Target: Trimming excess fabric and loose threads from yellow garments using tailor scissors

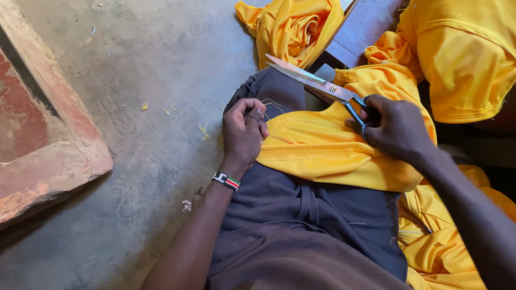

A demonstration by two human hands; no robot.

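Note:
A yellow garment (329,150) lies draped over my lap, across dark grey trousers (304,223). My left hand (242,132) rests at the garment's left edge with its fingers curled in, pinching what looks like a thin thread; a striped bead bracelet (226,181) is on that wrist. My right hand (397,127) grips the blue handles of a pair of scissors (312,80). The silver blades point up and left, slightly parted, above the cloth.
Another yellow garment (293,23) is bunched on the concrete floor (147,67) ahead. More yellow cloth (482,25) lies over a dark wooden bench (372,14) at the right. A worn red slab (5,114) lies at the left. Thread scraps dot the floor.

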